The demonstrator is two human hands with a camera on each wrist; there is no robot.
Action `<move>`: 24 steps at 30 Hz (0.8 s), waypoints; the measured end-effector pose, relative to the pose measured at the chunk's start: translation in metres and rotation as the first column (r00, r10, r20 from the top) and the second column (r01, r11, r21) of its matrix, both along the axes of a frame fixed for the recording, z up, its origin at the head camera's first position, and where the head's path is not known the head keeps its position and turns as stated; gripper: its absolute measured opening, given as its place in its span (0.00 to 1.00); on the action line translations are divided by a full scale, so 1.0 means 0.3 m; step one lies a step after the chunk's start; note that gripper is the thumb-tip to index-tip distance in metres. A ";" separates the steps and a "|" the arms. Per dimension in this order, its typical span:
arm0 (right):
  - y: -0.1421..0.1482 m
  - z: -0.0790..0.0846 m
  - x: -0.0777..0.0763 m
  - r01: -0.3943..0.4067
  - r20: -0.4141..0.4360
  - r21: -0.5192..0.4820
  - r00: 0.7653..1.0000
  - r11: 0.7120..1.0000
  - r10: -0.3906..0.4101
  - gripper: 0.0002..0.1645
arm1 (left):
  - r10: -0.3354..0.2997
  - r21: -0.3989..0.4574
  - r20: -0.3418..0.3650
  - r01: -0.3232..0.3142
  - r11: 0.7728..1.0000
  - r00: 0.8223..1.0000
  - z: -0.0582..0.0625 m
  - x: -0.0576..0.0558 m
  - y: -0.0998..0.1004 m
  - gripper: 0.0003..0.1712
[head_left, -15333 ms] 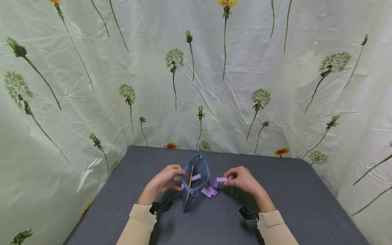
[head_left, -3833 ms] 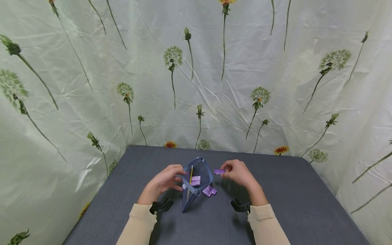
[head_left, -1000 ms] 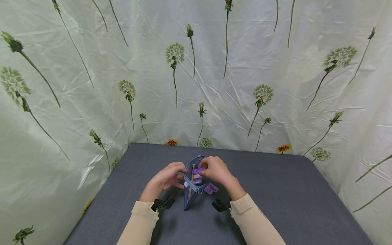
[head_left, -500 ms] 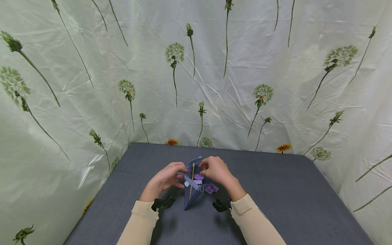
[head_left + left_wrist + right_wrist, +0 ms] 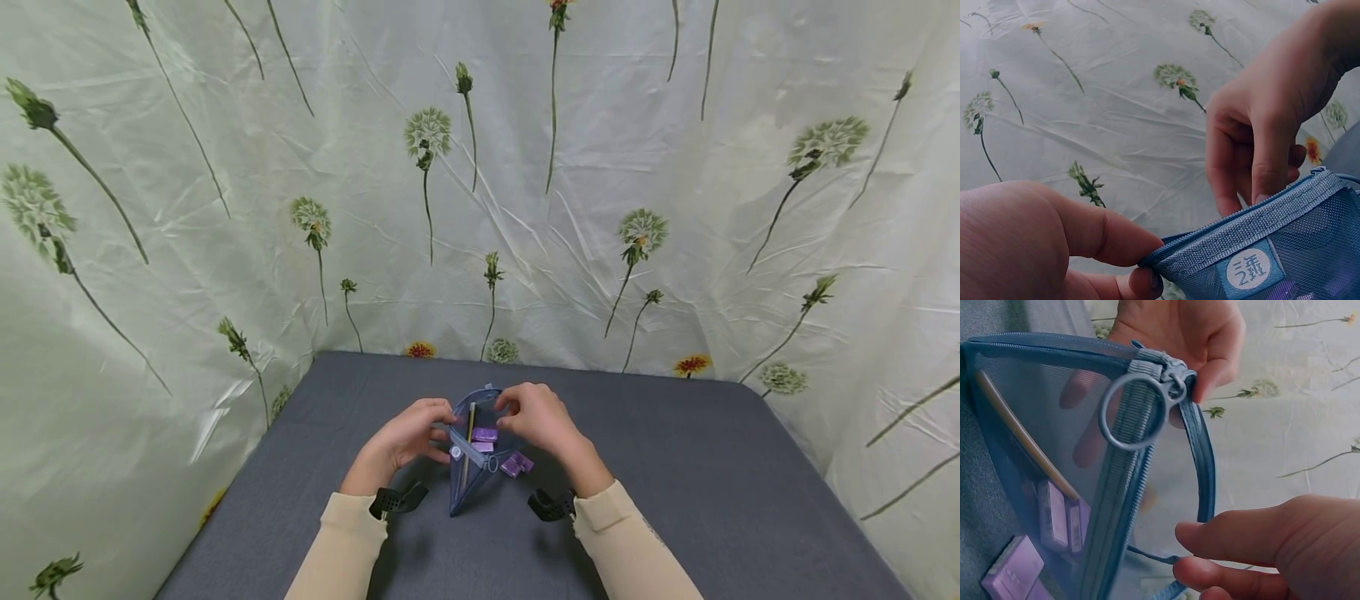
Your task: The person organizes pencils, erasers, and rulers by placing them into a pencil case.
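Note:
A blue mesh zip pouch (image 5: 467,483) stands on the table with its mouth unzipped. My left hand (image 5: 408,433) pinches the left end of its zipped rim, seen close in the left wrist view between thumb and fingers (image 5: 1119,240). Inside the pouch are a yellow pencil (image 5: 471,421) and small purple rectangular blocks (image 5: 486,435). At the right side of the mouth hovers my right hand (image 5: 536,417), thumb and fingers slightly apart with nothing between them. Against the pouch's right side, two more purple blocks (image 5: 517,464) lie on the table.
A dark grey cloth-covered table (image 5: 675,467) extends to both sides of the pouch. Behind it hangs a pale curtain (image 5: 360,167) printed with dandelions. A ring pull (image 5: 1107,412) hangs from the pouch's zip.
One second ago my right hand held a purple block inside the pouch's mouth. It let the block drop in and has drawn back slightly right. Earlier, more blocks lay outside. My left hand keeps its grip.

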State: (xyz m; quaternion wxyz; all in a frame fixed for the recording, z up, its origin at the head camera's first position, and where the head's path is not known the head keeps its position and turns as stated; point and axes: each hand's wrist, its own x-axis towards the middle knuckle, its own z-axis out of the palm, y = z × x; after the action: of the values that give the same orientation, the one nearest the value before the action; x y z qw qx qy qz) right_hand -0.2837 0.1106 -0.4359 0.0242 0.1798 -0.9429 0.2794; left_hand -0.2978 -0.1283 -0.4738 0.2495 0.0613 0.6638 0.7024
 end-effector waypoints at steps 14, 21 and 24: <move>0.062 0.016 0.024 0.060 0.024 -0.058 0.998 0.997 -0.058 0.07 | 0.001 0.004 -0.019 -0.001 1.000 1.000 -0.006 0.003 0.000 0.14; 0.113 -0.004 0.029 0.101 0.057 -0.093 0.994 0.991 -0.096 0.08 | -0.006 0.004 -0.008 0.006 1.000 1.000 0.001 0.004 0.001 0.14; 0.132 -0.015 0.031 0.114 0.065 -0.096 0.992 0.989 -0.108 0.08 | -0.006 -0.003 -0.009 0.006 1.000 1.000 0.003 0.005 0.000 0.14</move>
State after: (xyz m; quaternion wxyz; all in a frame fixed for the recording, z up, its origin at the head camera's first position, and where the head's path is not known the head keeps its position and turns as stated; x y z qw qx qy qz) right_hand -0.2745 0.1502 -0.4405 0.0205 0.1173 -0.9367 0.3293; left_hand -0.2964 -0.1282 -0.4729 0.2490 0.0660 0.6659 0.7002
